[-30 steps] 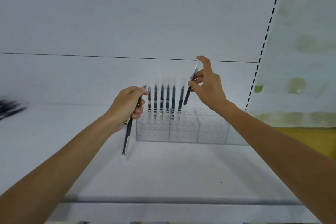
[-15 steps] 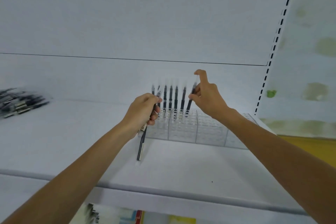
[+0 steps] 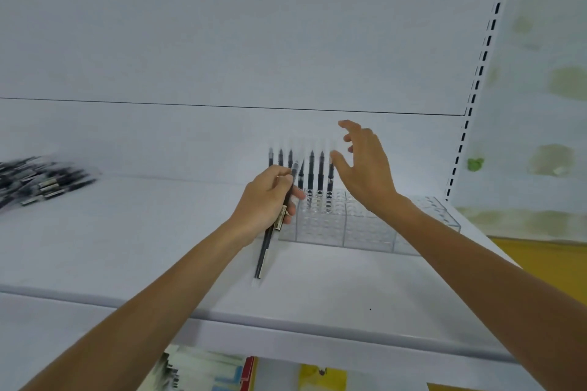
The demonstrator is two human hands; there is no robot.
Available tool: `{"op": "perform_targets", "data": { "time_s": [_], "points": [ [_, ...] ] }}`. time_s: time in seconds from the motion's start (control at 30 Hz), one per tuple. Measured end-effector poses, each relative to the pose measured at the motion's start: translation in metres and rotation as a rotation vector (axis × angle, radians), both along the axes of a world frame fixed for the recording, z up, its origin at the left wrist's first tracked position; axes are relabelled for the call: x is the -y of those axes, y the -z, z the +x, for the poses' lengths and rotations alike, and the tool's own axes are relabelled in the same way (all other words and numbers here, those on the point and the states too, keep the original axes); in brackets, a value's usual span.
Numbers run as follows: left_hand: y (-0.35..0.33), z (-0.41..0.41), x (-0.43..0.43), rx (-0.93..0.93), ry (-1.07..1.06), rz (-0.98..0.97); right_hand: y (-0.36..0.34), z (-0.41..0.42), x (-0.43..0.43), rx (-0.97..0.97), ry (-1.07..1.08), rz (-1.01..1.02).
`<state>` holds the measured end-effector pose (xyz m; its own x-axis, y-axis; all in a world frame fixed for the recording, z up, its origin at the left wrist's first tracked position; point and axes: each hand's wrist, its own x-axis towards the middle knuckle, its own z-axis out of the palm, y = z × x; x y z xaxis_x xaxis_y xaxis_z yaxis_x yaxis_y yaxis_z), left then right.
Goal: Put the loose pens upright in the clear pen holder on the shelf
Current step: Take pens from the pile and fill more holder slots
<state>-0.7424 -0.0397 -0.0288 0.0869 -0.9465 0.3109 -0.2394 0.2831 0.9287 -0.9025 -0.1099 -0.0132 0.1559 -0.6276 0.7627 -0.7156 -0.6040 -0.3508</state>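
The clear pen holder (image 3: 368, 228) stands on the white shelf (image 3: 158, 247), right of centre. Several black pens (image 3: 311, 173) stand upright in its back left holes. My left hand (image 3: 266, 203) is closed around a black pen (image 3: 265, 251) that slants down and left in front of the holder's left end. My right hand (image 3: 365, 165) hovers above the holder just right of the standing pens, fingers spread, holding nothing. A heap of loose black pens (image 3: 38, 182) lies at the shelf's far left.
A slotted upright post (image 3: 476, 86) bounds the shelf on the right, with a pale wall beyond. Packaged goods (image 3: 203, 371) sit on a lower shelf under the front edge. The holder's right compartments hold no pens.
My right hand has let go of its pen, which now stands in the holder, and the fingers have opened. My left hand keeps its pen. The view has tilted down and left.
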Motion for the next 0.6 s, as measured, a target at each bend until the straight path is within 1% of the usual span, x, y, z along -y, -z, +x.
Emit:
{"op": "perform_targets", "data": {
  "time_s": [0.03, 0.07, 0.13, 0.17, 0.23, 0.33, 0.4, 0.47, 0.5, 0.53, 0.6],
  "points": [
    [-0.002, -0.005, 0.000, -0.007, 0.004, -0.019, -0.005, 0.001, -0.008, 0.063, -0.049, 0.034],
    [-0.004, -0.011, 0.000, -0.019, 0.007, -0.035, -0.011, 0.003, -0.015, 0.110, -0.118, 0.139],
    [-0.007, -0.022, 0.000, -0.049, 0.010, -0.057, -0.018, 0.008, -0.025, 0.143, -0.239, 0.415],
    [-0.007, -0.027, 0.000, -0.056, 0.011, -0.066, -0.020, 0.008, -0.027, 0.166, -0.278, 0.507],
    [-0.008, -0.032, 0.000, -0.052, 0.020, -0.081, -0.022, 0.005, -0.028, 0.305, -0.345, 0.596],
    [-0.012, -0.034, -0.005, -0.029, 0.074, -0.102, -0.027, -0.002, -0.029, 0.570, -0.456, 0.654],
    [-0.014, -0.032, -0.008, 0.010, 0.090, -0.119, -0.037, -0.004, -0.029, 0.755, -0.548, 0.649],
    [-0.012, -0.026, -0.009, 0.101, 0.033, -0.143, -0.047, -0.009, -0.023, 0.855, -0.552, 0.549],
    [-0.009, -0.023, -0.009, 0.165, -0.017, -0.162, -0.051, -0.012, -0.019, 0.834, -0.495, 0.454],
    [-0.006, -0.019, -0.009, 0.222, -0.064, -0.181, -0.052, -0.016, -0.015, 0.772, -0.411, 0.351],
    [0.000, -0.013, -0.008, 0.279, -0.115, -0.199, -0.050, -0.023, -0.006, 0.602, -0.254, 0.189]
  ]
}}
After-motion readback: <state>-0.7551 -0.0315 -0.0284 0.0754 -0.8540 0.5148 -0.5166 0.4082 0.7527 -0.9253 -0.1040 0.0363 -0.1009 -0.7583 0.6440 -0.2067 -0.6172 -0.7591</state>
